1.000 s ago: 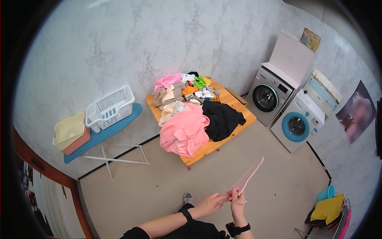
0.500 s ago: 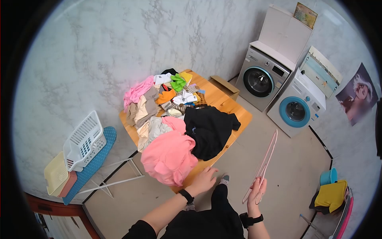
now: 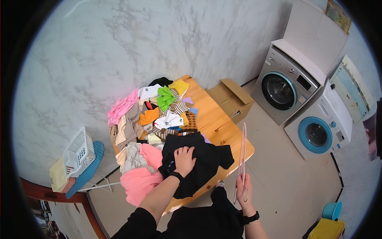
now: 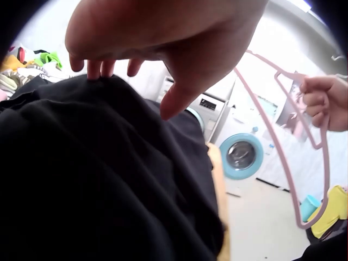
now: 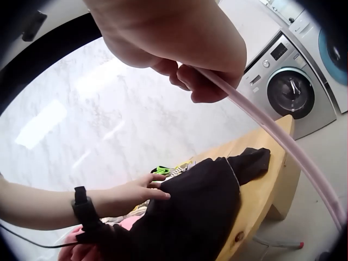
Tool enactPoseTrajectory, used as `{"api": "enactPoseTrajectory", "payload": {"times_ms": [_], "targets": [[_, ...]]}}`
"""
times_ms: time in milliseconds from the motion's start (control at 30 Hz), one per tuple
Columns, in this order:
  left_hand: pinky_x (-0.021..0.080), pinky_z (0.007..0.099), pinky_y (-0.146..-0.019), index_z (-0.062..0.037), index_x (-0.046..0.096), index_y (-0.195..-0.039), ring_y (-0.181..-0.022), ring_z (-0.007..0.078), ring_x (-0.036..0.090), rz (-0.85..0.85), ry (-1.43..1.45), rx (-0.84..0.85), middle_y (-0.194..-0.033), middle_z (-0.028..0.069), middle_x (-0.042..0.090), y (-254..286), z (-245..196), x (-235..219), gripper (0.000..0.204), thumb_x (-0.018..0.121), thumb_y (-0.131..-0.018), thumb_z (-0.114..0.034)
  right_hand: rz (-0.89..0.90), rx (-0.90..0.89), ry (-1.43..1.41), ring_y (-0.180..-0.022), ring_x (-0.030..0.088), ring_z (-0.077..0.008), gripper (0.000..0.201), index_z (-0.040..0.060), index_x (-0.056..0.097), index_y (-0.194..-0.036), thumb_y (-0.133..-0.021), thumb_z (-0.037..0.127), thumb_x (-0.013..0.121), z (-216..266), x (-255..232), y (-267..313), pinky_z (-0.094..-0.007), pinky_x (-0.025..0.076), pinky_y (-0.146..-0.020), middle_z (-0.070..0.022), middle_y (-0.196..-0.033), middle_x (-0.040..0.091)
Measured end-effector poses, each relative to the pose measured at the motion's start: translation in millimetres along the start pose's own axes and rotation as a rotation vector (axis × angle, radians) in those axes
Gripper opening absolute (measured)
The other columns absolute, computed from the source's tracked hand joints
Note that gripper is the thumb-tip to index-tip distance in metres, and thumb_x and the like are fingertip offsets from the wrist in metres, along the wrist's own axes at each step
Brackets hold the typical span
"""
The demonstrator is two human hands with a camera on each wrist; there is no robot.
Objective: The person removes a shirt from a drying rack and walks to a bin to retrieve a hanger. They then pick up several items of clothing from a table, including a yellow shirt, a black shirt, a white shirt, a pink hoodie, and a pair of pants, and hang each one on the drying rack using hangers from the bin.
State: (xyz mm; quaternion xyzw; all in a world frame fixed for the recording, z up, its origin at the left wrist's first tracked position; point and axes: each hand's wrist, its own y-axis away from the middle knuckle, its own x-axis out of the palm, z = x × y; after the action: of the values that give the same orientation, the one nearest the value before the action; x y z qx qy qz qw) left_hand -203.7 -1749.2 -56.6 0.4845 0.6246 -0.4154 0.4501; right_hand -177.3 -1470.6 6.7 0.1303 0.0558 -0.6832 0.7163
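A black short-sleeved top [image 3: 207,171] lies spread over the near part of the wooden table [image 3: 219,119]. My left hand [image 3: 184,160] rests on it, and in the left wrist view that hand's fingers reach out over the dark cloth. Beyond the table's right edge, my right hand [image 3: 244,191] grips a pink clothes hanger [image 4: 274,144] and holds it up in the air. Part of the hanger's bar [image 5: 277,133] crosses the right wrist view. A pink garment [image 3: 139,183] lies beside the black top, partly covered by my left forearm.
Socks and small clothes, such as a green piece [image 3: 165,98] and an orange one [image 3: 149,117], are heaped on the table's far left. A cardboard box [image 3: 230,97] stands behind it. Two washing machines [image 3: 274,99] line the right; a white basket [image 3: 79,153] sits on an ironing board [image 3: 93,167].
My left hand has left the hanger and come down onto the black top. The right hand now holds the hanger alone, more upright. The table has come closer in view.
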Motion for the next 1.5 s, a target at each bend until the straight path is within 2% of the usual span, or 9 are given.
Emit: {"api": "enactPoseTrajectory", "payload": {"times_ms": [133,367,433,533,867,1067,1233,1333,1500], "targets": [[0.037,0.0368,-0.093,-0.0126,0.072,-0.098,-0.095,0.0227,0.056,-0.123,0.2,0.001,-0.09,0.0006,0.061,-9,-16,-12,0.021,0.069,-0.077,-0.016,0.22,0.005,0.081,-0.06,0.053,-0.018,0.016,0.0017,0.05,-0.095,-0.097,0.018,0.051,0,-5,-67,-0.0316,0.045,-0.058,-0.0101,-0.068,0.054],[0.044,0.0297,-0.092,0.0002,0.062,-0.104,-0.099,0.0203,0.062,-0.443,0.827,-0.427,-0.105,0.0122,0.067,36,-36,-129,0.02,0.046,-0.092,-0.001,0.604,-0.178,0.058,-0.066,0.05,-0.0121,0.008,0.0044,0.048,-0.098,-0.095,0.01,0.053,22,70,-159,-0.027,0.043,-0.061,-0.0044,-0.073,0.051],[0.044,0.0285,-0.09,0.0011,0.059,-0.105,-0.097,0.0175,0.061,-0.576,0.98,-0.47,-0.106,0.011,0.066,52,-46,-166,0.019,0.043,-0.097,-0.006,0.667,-0.48,0.02,-0.061,0.051,-0.0188,0.027,0.0057,0.048,-0.101,-0.086,0.016,0.069,45,95,-169,-0.0314,0.044,-0.058,-0.0066,-0.07,0.051],[0.046,0.0293,-0.089,0.002,0.057,-0.104,-0.096,0.0177,0.061,-0.784,1.088,-0.476,-0.104,0.0125,0.066,84,-71,-211,0.019,0.043,-0.099,-0.01,1.005,-0.503,0.01,-0.057,0.044,-0.0145,0.048,0.0065,0.047,-0.103,-0.073,0.018,0.083,98,105,-154,-0.0275,0.04,-0.055,-0.0022,-0.067,0.045],[0.048,0.0348,-0.086,0.0044,0.06,-0.096,-0.092,0.026,0.064,-1.164,0.87,-0.243,-0.101,0.0199,0.066,241,-233,-256,0.022,0.048,-0.093,-0.014,1.507,-0.47,-0.441,-0.059,0.043,-0.0022,0.032,0.0046,0.049,-0.1,-0.078,0.002,0.073,218,78,1,-0.018,0.033,-0.052,0.0054,-0.066,0.047],[0.044,0.0327,-0.09,0.0026,0.058,-0.093,-0.097,0.0227,0.059,-1.23,0.889,-0.561,-0.098,0.0135,0.063,340,-305,-220,0.017,0.049,-0.084,-0.008,1.84,-0.466,-0.319,-0.059,0.043,0.0007,0.007,0.0022,0.057,-0.085,-0.087,0.0,0.063,227,35,110,-0.017,0.032,-0.052,0.0065,-0.065,0.051],[0.045,0.037,-0.093,0.0017,0.057,-0.106,-0.099,0.0238,0.06,-1.523,0.15,-1.053,-0.098,0.0143,0.064,364,-339,-228,0.028,0.061,-0.082,-0.012,2.136,-0.784,-0.302,-0.057,0.044,-0.002,0.007,0.0018,0.057,-0.083,-0.087,0.001,0.063,217,0,196,-0.0195,0.034,-0.052,0.0037,-0.063,0.052],[0.05,0.0371,-0.081,0.0022,0.06,-0.1,-0.09,0.0288,0.066,-1.412,0.398,-1.127,-0.094,0.0171,0.067,395,-365,-241,0.021,0.064,-0.084,-0.008,2.229,-0.809,-0.384,-0.057,0.044,-0.0033,0.006,0.0015,0.058,-0.085,-0.086,0.0,0.064,221,-27,233,-0.0206,0.036,-0.053,0.0025,-0.063,0.053],[0.049,0.0294,-0.07,0.0025,0.059,-0.1,-0.076,0.0233,0.065,-1.479,0.214,-1.199,-0.083,0.0147,0.067,429,-396,-255,0.014,0.055,-0.089,-0.004,2.555,-0.512,-0.549,-0.065,0.048,-0.003,0.017,0.0024,0.059,-0.091,-0.081,0.003,0.072,191,-25,272,-0.0183,0.037,-0.057,0.0038,-0.076,0.057]]}}
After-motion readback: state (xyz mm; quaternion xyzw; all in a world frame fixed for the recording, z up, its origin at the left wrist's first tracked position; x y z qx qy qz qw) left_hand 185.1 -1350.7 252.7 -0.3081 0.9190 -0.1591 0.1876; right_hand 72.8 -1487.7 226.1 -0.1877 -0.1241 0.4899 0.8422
